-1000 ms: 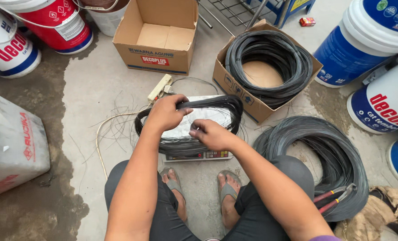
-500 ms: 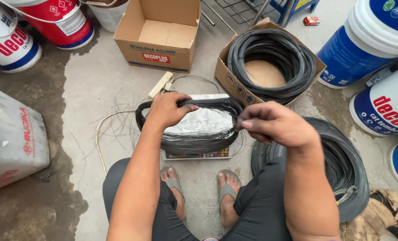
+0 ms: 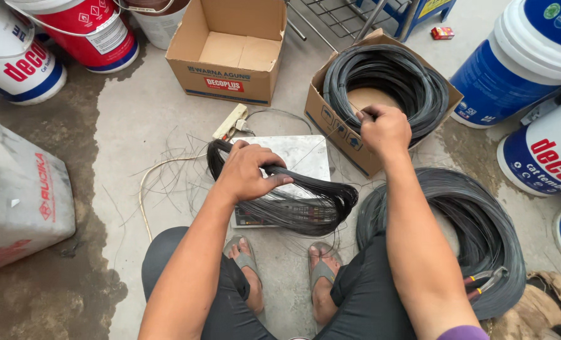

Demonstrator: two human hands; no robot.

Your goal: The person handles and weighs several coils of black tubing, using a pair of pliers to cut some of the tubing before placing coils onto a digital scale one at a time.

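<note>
My left hand (image 3: 248, 173) grips a bundle of thin black wire (image 3: 306, 204), squeezed flat and lying across a digital scale (image 3: 299, 160) with a foil-covered plate. My right hand (image 3: 384, 129) is raised over the open cardboard box (image 3: 340, 129) that holds a coil of black wire (image 3: 387, 82). Its fingers pinch a strand at the coil's near edge. A larger black wire coil (image 3: 482, 233) lies on the floor under my right forearm.
An empty cardboard box (image 3: 230, 47) stands behind the scale, with a white power strip (image 3: 230, 121) beside it. Paint buckets (image 3: 532, 63) ring the right and top-left. A grey sack (image 3: 22, 195) sits left. Pliers (image 3: 485, 280) rest on the large coil. Loose wire strands litter the floor.
My right hand has left the bundle on the scale and moved up and right to the boxed coil. My left hand has squeezed the bundle into a flatter, narrower shape.
</note>
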